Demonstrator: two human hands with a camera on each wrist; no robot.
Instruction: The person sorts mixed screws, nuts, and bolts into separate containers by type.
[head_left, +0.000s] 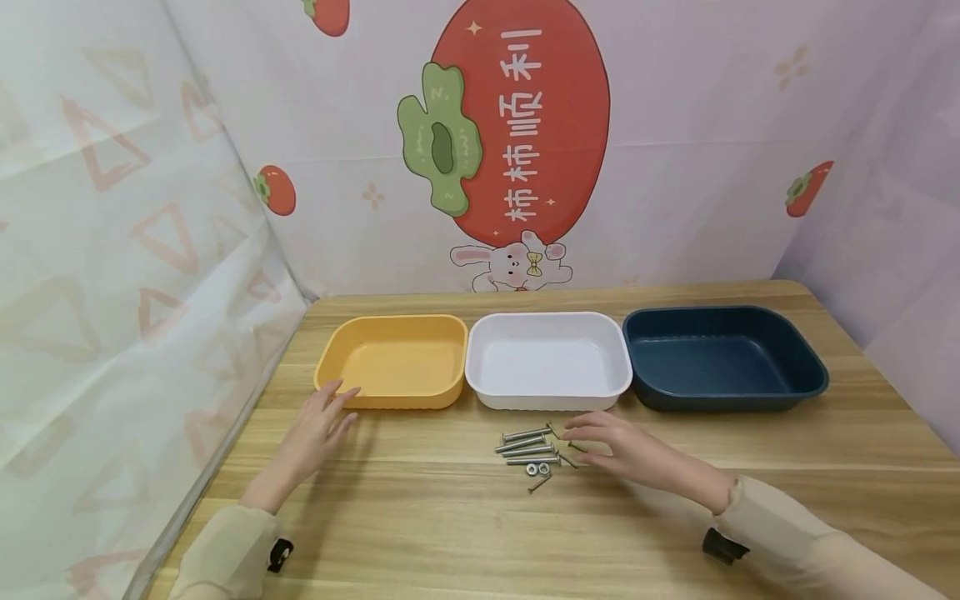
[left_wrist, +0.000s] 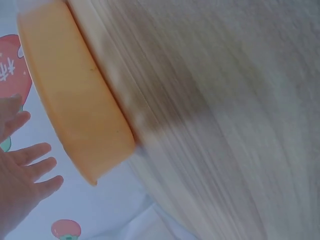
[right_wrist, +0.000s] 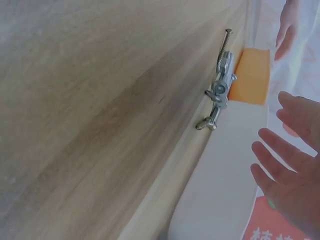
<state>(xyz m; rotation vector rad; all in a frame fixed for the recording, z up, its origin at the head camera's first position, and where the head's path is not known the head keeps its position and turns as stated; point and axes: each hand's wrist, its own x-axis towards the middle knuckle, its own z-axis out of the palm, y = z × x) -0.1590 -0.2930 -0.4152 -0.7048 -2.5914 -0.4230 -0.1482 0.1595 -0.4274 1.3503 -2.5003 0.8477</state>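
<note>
My left hand (head_left: 318,429) is beside the front left corner of the yellow tray (head_left: 401,402), its fingers spread and holding nothing. In the left wrist view those fingers (left_wrist: 40,167) show apart from the tray's wall. Over the right end of a small pile of hardware hovers my right hand (head_left: 618,448), fingers loosely extended with nothing in them. Several long silver bolts (head_left: 530,451) lie roughly parallel there. Two hex nuts (head_left: 532,470) and a small screw (head_left: 539,484) lie just in front of them. More small brassy screws (head_left: 567,460) are near the right fingertips.
A white tray (head_left: 551,402) stands in the middle of the row, right behind the hardware. To its right is a dark blue tray (head_left: 727,402). All three trays line the back of the wooden table (head_left: 450,533), before a printed cloth backdrop (head_left: 675,167).
</note>
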